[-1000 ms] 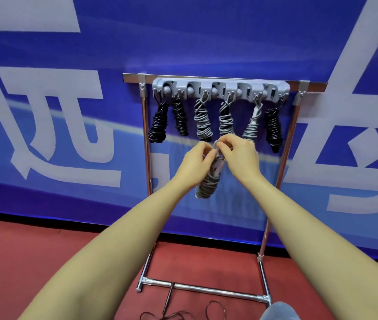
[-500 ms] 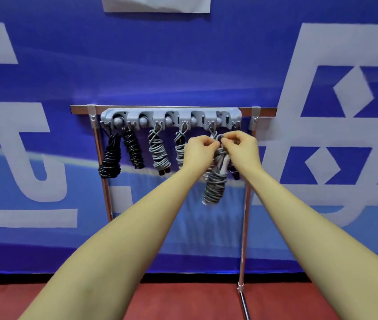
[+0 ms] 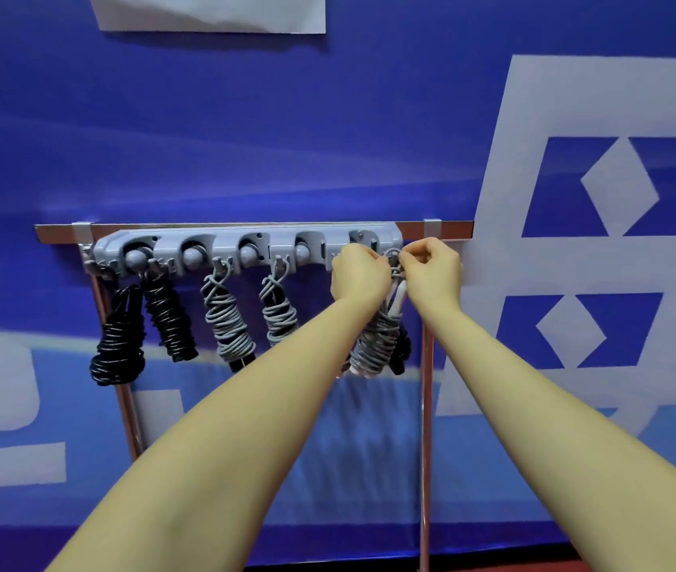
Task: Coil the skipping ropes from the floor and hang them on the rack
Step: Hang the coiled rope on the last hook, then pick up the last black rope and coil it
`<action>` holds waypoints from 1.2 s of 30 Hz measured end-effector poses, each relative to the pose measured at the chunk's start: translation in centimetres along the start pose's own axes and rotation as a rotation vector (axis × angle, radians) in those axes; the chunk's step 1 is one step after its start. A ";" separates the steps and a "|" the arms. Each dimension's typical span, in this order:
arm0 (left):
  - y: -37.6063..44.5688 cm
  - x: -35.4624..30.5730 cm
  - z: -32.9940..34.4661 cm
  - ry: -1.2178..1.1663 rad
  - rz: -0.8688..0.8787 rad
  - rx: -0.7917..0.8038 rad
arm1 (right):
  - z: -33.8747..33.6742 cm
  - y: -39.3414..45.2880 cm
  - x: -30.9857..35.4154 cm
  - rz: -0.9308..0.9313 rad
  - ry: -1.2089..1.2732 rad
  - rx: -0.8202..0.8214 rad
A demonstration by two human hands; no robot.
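Our left hand (image 3: 359, 272) is up at the right end of the rack (image 3: 245, 245), fingers curled and pinching the top loop of a grey coiled rope (image 3: 375, 340). Our right hand (image 3: 435, 268) is right there beside it, fingers curled too, pinching the same loop from the other side. Between the two hands the loop sits at the last hook, though we can't tell whether it is seated on it. The coil hangs straight down below our wrists, a white handle showing at its top.

Counting along the grey hook strip: two black coiled ropes (image 3: 119, 344) at the left end, then two grey ones (image 3: 227, 319) toward the middle, each hanging off its own hook. Another black bundle (image 3: 402, 348) peeks out just behind the coil we hold, at the right end. The chrome frame (image 3: 425, 447) stands against a blue banner (image 3: 328, 117) with white lettering.
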State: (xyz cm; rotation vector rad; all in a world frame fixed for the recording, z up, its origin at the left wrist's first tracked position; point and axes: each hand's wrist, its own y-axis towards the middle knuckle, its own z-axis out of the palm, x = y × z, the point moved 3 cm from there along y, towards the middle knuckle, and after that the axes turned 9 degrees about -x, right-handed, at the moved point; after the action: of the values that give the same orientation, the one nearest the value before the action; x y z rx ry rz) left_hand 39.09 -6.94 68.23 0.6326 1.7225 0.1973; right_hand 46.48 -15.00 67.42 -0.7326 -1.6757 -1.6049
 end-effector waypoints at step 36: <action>-20.4 41.1 -16.1 0.344 -0.499 0.338 | 10.2 -39.6 -18.9 0.445 -0.317 0.731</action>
State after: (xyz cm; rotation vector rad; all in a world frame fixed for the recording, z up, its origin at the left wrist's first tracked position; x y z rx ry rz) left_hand 12.64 0.23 28.02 0.4033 2.2139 -0.3627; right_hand 25.38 -6.63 28.54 -0.9028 -1.9592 -0.5198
